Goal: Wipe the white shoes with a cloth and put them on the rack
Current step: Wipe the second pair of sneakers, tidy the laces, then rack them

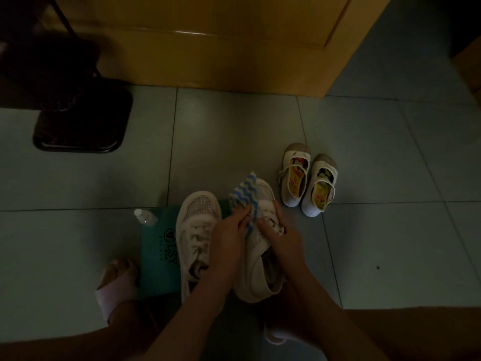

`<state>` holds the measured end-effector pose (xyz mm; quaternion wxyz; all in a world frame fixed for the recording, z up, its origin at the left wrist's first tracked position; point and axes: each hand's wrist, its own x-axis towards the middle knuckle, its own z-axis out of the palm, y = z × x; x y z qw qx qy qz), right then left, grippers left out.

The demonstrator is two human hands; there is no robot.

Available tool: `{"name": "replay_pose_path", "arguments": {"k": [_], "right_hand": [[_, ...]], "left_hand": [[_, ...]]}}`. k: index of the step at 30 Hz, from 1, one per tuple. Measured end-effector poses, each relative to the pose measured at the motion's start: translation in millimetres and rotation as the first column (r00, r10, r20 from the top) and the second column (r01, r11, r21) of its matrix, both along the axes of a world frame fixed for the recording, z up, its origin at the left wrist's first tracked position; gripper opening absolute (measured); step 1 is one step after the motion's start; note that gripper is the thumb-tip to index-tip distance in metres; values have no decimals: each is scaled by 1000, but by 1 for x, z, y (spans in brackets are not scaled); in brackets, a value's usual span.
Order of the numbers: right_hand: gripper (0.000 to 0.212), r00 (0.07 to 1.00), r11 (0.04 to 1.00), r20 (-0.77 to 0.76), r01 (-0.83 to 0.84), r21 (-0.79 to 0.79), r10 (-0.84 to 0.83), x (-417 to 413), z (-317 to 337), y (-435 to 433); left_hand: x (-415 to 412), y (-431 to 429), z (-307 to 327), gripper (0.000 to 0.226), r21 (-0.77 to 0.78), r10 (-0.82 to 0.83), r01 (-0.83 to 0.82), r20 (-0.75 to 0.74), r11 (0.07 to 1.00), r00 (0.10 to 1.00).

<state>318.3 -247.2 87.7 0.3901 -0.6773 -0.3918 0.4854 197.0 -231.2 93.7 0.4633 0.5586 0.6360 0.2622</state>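
Note:
Two white lace-up sneakers stand on a teal bag on the floor. The left sneaker stands free. My left hand pinches a blue-and-white wavy-striped cloth against the top of the right sneaker. My right hand grips that sneaker at its laces. A small pair of white strap shoes stands to the right on the tiles.
A small clear bottle lies by the teal bag. A dark rack or stool stands at the back left, beside a wooden door. My foot in a pink slipper rests at the lower left.

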Motion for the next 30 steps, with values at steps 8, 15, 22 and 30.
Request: {"name": "replay_pose_path", "arguments": {"k": [8, 15, 22, 30], "right_hand": [[60, 998, 998, 41, -54, -17, 55, -1, 2, -1], [63, 997, 997, 43, -67, -35, 69, 0, 3, 0], [65, 995, 997, 75, -62, -55, 66, -5, 5, 0], [62, 999, 998, 34, -40, -53, 42, -9, 7, -2]], "left_hand": [[3, -33, 9, 35, -38, 48, -51, -76, 998, 996], [5, -56, 13, 35, -141, 15, -25, -68, 990, 998], [3, -98, 22, 31, -122, 66, -62, 32, 991, 997], [2, -131, 20, 40, -77, 104, -97, 91, 992, 990]]}}
